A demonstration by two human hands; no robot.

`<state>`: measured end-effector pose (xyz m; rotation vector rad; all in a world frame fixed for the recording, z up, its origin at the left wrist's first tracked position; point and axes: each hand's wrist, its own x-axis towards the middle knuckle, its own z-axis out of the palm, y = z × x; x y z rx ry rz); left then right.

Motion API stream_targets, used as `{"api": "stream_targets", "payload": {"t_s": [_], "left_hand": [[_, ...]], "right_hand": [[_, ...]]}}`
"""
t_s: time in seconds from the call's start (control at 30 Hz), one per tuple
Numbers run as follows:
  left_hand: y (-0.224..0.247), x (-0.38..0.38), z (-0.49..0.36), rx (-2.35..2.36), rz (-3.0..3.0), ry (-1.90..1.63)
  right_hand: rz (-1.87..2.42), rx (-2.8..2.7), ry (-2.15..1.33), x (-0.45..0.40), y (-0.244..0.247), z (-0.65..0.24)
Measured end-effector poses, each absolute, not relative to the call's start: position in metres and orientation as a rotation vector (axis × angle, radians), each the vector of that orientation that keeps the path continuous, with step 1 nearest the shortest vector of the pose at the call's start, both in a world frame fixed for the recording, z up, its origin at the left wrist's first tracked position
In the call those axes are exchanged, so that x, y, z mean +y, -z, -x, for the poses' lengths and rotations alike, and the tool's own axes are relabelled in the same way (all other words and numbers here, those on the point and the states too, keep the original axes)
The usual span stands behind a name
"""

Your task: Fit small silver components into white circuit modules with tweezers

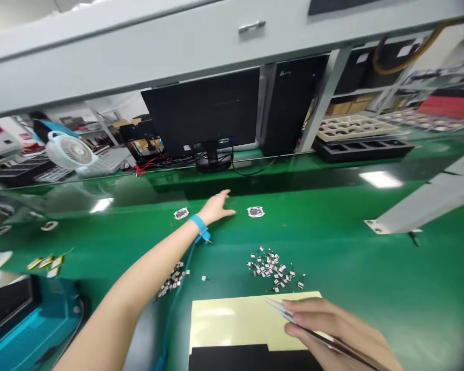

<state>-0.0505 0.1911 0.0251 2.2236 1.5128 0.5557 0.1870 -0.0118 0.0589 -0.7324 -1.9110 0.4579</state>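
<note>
My left hand (215, 207) is stretched out over the green bench, fingers apart and holding nothing that I can see. A blue wrist strap (200, 227) with a cord is on that wrist. To the right of its fingertips lies a small white-rimmed part (255, 212), apart from the hand; a similar part (181, 213) lies left of the wrist. My right hand (332, 327) grips metal tweezers (284, 312), tips slightly apart above a yellow sheet (228, 322). Beyond the sheet is a scatter of tiny silvery pieces (270, 268). Another pile (174, 278) is partly hidden by my left forearm.
A monitor (204, 116) and a black computer tower (294, 108) stand at the back. A white metal post (429, 196) meets the bench at right. A turquoise case (34, 319) sits at left, near several yellow-edged parts (46, 263). Black trays (363, 149) are back right.
</note>
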Motion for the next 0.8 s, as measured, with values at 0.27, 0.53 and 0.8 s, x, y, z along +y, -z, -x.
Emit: {"api": "stream_targets", "payload": {"t_s": [0.27, 0.53, 0.8], "left_hand": [[-0.023, 0.191, -0.034, 1.404, -2.287, -0.543], [-0.063, 0.050, 0.005, 1.077, -2.194, -0.657], [-0.013, -0.029, 0.018, 1.055, -1.858, -0.788]], "right_hand": [[0.695, -1.827, -0.397, -0.010, -0.055, -0.181], [0.821, -1.753, -0.713, -0.023, -0.052, -0.187], [0.928, -1.864, -0.987, -0.020, -0.041, -0.177]]}}
